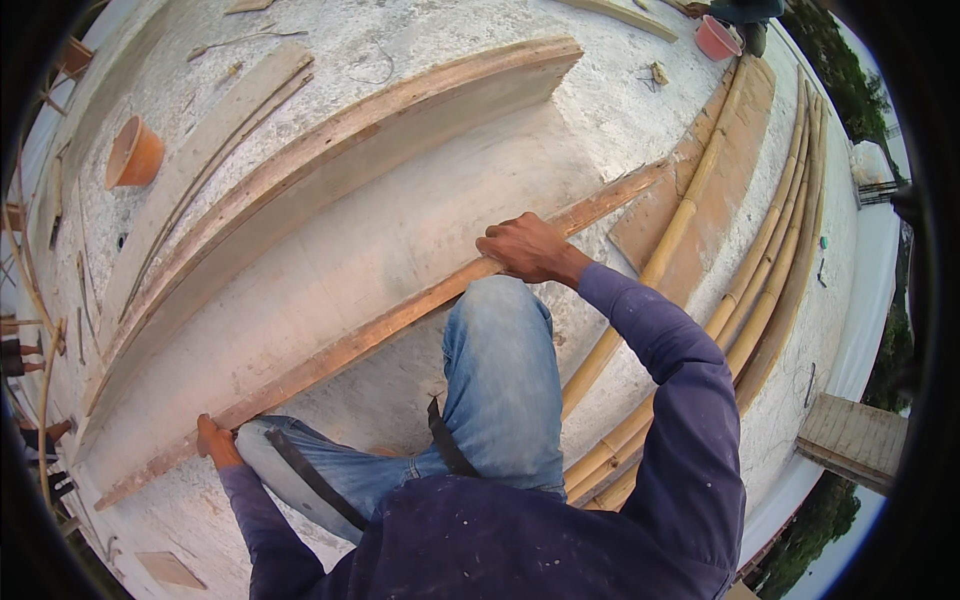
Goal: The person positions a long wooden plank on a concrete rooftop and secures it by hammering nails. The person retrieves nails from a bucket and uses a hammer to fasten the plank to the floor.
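Observation:
A long wooden formwork trough (365,245) lies slantwise before me, with a pale, smooth inner face and brown timber edges. Its far side board (430,108) stands raised. My right hand (530,248) is wrapped over the near edge strip (400,313), just above my right knee. Lower down at the left, my left hand (215,440) grips the same near edge beside my left knee; its fingers are partly hidden. Both knees are close against this edge.
Several bamboo poles (765,270) and a flat brown board (735,160) lie to the right. An orange bucket (135,153) and loose planks (215,135) lie at the far left. A person (745,12) is beside a pink bucket (716,39) at the far right.

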A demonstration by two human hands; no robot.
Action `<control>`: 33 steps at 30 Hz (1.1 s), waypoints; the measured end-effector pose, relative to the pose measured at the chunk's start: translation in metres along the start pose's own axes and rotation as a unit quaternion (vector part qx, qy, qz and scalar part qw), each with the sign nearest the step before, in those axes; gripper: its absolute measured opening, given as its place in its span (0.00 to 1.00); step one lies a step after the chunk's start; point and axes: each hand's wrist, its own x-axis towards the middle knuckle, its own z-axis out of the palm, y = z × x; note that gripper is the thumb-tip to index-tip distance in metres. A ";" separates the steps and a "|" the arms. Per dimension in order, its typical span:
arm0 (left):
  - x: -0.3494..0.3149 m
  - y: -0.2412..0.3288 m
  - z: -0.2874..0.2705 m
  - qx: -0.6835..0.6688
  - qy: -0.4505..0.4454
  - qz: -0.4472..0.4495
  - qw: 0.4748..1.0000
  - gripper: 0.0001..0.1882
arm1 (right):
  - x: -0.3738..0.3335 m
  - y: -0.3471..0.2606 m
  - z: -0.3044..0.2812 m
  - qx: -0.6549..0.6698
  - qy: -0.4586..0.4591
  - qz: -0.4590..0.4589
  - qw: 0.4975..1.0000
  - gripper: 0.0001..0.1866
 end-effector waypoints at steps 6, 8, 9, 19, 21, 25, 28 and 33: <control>-0.007 0.007 -0.005 -0.015 0.019 -0.018 1.000 0.38 | 0.004 0.000 0.000 0.015 -0.008 -0.003 1.000 0.10; -0.001 0.003 -0.009 -0.019 -0.010 -0.027 0.999 0.34 | 0.005 0.000 -0.001 0.015 -0.012 0.001 1.000 0.11; 0.004 0.004 -0.010 -0.029 -0.037 -0.034 0.998 0.34 | 0.004 -0.001 -0.001 0.019 -0.009 -0.003 1.000 0.12; 0.013 0.002 -0.025 0.014 -0.007 -0.025 1.000 0.35 | 0.006 0.000 -0.005 0.037 -0.033 0.004 0.999 0.15; 0.017 0.002 -0.027 0.010 -0.014 -0.022 1.000 0.36 | 0.006 0.000 -0.006 0.043 -0.031 0.001 0.999 0.15; 0.028 -0.001 -0.032 0.024 -0.025 -0.024 0.999 0.37 | 0.008 0.001 -0.007 0.042 -0.033 -0.006 0.999 0.15; 0.034 -0.004 -0.035 0.016 -0.029 -0.020 0.999 0.37 | 0.010 0.002 -0.008 0.042 -0.042 -0.008 0.998 0.16; 0.036 -0.005 -0.038 0.020 -0.035 -0.025 0.999 0.37 | 0.011 0.001 -0.011 0.047 -0.045 -0.006 0.998 0.19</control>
